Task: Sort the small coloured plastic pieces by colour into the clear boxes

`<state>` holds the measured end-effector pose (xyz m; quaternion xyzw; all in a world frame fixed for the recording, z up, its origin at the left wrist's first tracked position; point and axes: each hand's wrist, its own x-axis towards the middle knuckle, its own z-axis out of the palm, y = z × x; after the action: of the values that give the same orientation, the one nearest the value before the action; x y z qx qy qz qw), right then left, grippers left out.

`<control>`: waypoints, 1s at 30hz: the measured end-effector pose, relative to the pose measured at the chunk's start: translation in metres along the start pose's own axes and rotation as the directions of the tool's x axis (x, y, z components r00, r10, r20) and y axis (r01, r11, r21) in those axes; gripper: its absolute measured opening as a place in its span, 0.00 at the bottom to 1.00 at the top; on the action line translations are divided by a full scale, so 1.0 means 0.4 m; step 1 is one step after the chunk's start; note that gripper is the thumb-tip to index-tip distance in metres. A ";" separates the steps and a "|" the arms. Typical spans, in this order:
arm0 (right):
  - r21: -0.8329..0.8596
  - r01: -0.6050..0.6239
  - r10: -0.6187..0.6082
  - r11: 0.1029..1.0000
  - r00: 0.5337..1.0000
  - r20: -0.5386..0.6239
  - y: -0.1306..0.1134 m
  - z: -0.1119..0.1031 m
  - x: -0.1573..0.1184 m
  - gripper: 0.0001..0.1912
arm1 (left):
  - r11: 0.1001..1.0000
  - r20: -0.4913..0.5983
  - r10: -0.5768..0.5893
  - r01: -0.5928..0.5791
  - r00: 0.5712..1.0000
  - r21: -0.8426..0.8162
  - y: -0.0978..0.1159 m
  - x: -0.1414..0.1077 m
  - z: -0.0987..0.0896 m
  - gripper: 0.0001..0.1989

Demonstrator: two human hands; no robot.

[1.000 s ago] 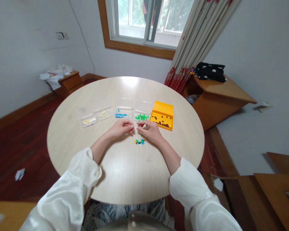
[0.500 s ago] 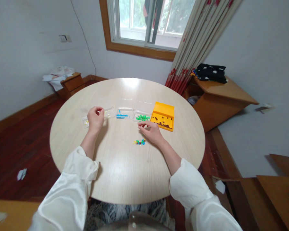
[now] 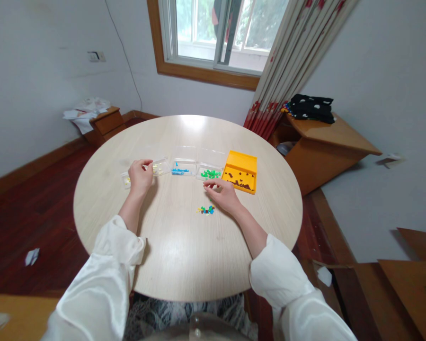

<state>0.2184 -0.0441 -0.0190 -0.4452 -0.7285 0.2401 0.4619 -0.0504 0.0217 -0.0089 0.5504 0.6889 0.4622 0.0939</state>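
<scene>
Pieces (image 3: 206,210) on tabletop (image 3: 179,251) | left hand (image 3: 140,177) curled | right hand (image 3: 223,193) loosely curled | holds unclear

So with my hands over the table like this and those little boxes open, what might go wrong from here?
Your left hand is at the clear box of pale pieces, so a nudge could tip it and scatter them.
The multicoloured cluster lies loose on the table near your right hand; a wrist could brush it.
The yellow box stands open, so a knock might spill its brown pieces.
</scene>
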 end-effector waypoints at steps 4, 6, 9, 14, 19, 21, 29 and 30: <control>-0.015 0.013 -0.013 1.000 1.000 -0.001 0.002 0.000 0.001 0.07 | 1.000 -0.005 -0.011 0.011 1.000 0.003 0.002 0.001 -0.002 0.10; -0.017 0.018 -0.018 1.000 1.000 -0.002 0.003 -0.001 0.001 0.07 | 1.000 -0.010 -0.009 0.009 1.000 -0.006 0.005 0.001 -0.002 0.10; 0.000 0.018 -0.018 1.000 1.000 -0.018 0.005 -0.001 0.002 0.08 | 0.999 -0.005 0.015 -0.015 1.000 -0.047 0.016 -0.008 0.006 0.09; 0.015 0.019 -0.019 1.000 0.999 -0.048 0.003 0.004 0.000 0.09 | 0.971 0.193 0.138 -0.094 0.972 -0.221 0.068 -0.069 0.046 0.10; 0.013 0.027 -0.027 1.000 0.999 -0.047 -0.010 0.008 -0.002 0.09 | 0.934 0.459 0.288 -0.139 0.841 -0.330 0.133 -0.163 0.084 0.12; 0.018 0.029 -0.029 0.999 0.999 -0.045 -0.014 0.009 -0.003 0.09 | 0.924 0.543 0.308 -0.109 0.781 -0.367 0.149 -0.189 0.091 0.13; 0.028 0.053 -0.052 0.998 0.998 -0.042 -0.014 0.012 -0.003 0.08 | 0.889 0.678 0.290 0.072 0.675 -0.452 0.167 -0.196 0.083 0.19; 0.028 0.055 -0.054 0.998 0.998 -0.039 -0.014 0.013 -0.003 0.08 | 0.881 0.681 0.286 0.095 0.674 -0.464 0.168 -0.196 0.082 0.20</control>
<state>0.2118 -0.0476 -0.0177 -0.4228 -0.7278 0.2294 0.4888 0.0453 -0.0294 -0.0071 0.6861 0.4314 0.3571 0.4644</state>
